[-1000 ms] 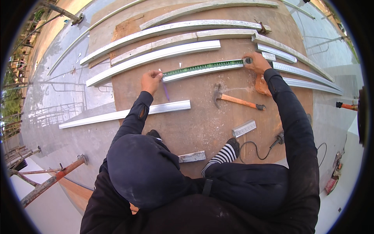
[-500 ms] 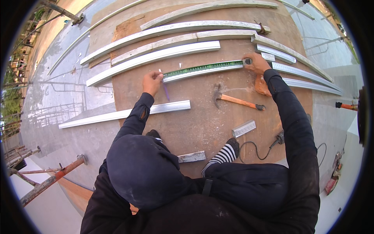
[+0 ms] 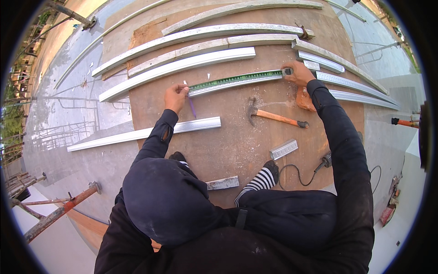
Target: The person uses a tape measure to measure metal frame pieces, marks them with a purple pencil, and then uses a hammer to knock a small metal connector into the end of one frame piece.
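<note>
Tape (image 3: 235,80) grn w/ dk marks, hammer handle (image 3: 276,117) orange, sock (image 3: 261,181) blk & wht stripes, sleeves (image 3: 340,123) v. dk.

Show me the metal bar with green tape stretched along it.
The bar running between left hand and right hand; the green tape lies along no other.

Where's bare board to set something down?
Dusty but free: board between the hammer and the lower-left metal profile; also below the hammer, left of the short slotted offcut. Crowded: around the right hand, where tape measure, brick and long profiles sit close.
</note>
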Available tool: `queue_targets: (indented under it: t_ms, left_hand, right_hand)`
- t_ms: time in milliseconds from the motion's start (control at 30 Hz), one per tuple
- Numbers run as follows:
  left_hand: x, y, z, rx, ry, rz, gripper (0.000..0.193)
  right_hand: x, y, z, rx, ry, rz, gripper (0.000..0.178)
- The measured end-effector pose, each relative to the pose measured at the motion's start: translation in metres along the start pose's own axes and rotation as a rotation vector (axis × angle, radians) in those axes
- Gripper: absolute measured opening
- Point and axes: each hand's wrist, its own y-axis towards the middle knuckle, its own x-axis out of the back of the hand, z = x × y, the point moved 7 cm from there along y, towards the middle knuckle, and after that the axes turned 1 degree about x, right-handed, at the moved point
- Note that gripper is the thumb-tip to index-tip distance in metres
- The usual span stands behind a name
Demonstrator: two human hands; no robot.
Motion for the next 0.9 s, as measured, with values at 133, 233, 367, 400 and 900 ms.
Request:
queue_targets:
  t_ms: [133, 233, 367, 400, 900]
  left_hand:
    - [0.0014, -0.0006, 0.0006, 0.004, 0.006, -0.002, 0.017]
    - [0.0018, -0.0008, 0.0012, 0.008, 0.013, -0.005, 0.017]
    - [0.0017, -0.0003, 0.0021, 0.011, 0.01, -0.001, 0.017]
    - [0.0014, -0.0002, 0.0026, 0.013, 0.007, 0.001, 0.017]
    - [-0.0002, -0.0004, 0.0028, -0.003, 0.022, 0.008, 0.017]
  right_hand:
    - [0.0002, 0.0004, 0.0025, -0.017, 0.003, 0.029, 0.039]
    - [0.0012, -0.0001, 0.0034, -0.022, 0.001, 0.03, 0.039]
    - [0.0016, -0.0001, 0.0036, -0.021, 0.005, 0.028, 0.039]
    - [0.0015, -0.0003, 0.0033, -0.016, 0.007, 0.025, 0.039]
    - [0.0034, -0.0022, 0.0036, -0.046, -0.003, 0.025, 0.045]
